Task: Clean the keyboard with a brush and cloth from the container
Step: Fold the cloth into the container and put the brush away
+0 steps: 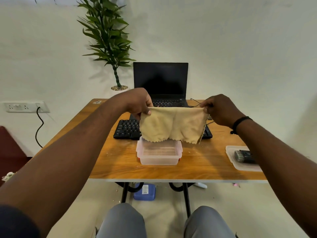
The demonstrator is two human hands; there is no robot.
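A beige cloth [172, 125] hangs spread out in the air above the table, stretched between both hands. My left hand [137, 103] pinches its upper left corner and my right hand [220, 109] pinches its upper right corner. Behind and below the cloth lies a black keyboard [126, 129], mostly hidden by it. A clear plastic container [159, 153] stands in front of the keyboard, under the cloth's lower edge. A dark brush [243, 156] rests on the container's lid [230, 151] at the right, partly behind my right forearm.
An open black laptop [160, 81] with a dark screen stands at the back of the wooden table [120, 162]. A potted plant [109, 40] stands behind it on the left. A wall socket with a black cable [38, 124] is at the left. A blue box [145, 192] lies under the table.
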